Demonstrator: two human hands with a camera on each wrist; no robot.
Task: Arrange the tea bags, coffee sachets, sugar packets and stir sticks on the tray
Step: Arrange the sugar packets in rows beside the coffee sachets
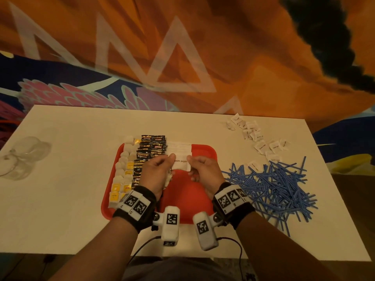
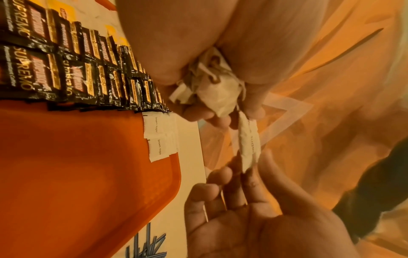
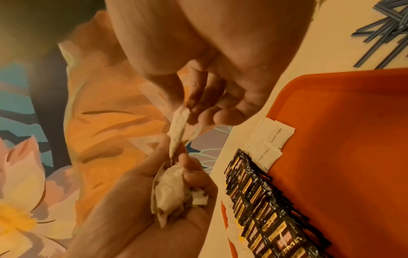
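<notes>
Fingers of the left hand are curled round a bunch of sugar packets, while one brown sugar packet is pinched at its two ends between both hands above the red tray. Tea bags and coffee sachets are lined up on the tray's left side. Fingertips of the right hand are closed on the packet. Blue stir sticks are heaped on the table at the right.

tea bags left of coffee sachets (on tray) | stir sticks right
</notes>
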